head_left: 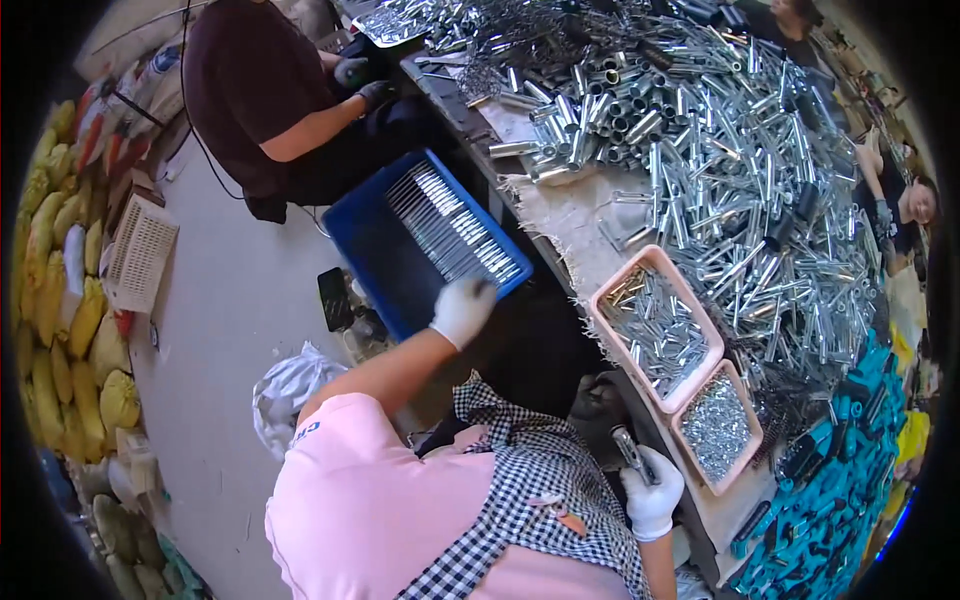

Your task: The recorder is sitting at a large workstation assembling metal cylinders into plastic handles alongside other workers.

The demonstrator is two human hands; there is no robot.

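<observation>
My left hand point(462, 314), in a white glove, reaches over the near edge of a blue plastic crate point(362, 272). Its greyish fingertips blur against the end of a row of slim metal rods point(450, 220) lying side by side in there, so their grip is unclear. Low on the right, my right hand point(652, 497), also gloved in white, is closed round a shiny metal tubular piece point(631, 455) with a dark slot. Beside that hand on the bench are a pink tray point(712, 345) of small metal pins and a smaller pink tray point(755, 440) of tiny silver parts.
A big heap of metal tubes and rods point(740, 170) covers the bench, with teal parts point(820, 500) at its near right. Another person point(255, 95) sits beyond the crate; others are at the far right. Yellow sacks point(60, 300) and a white basket point(140, 250) line the left.
</observation>
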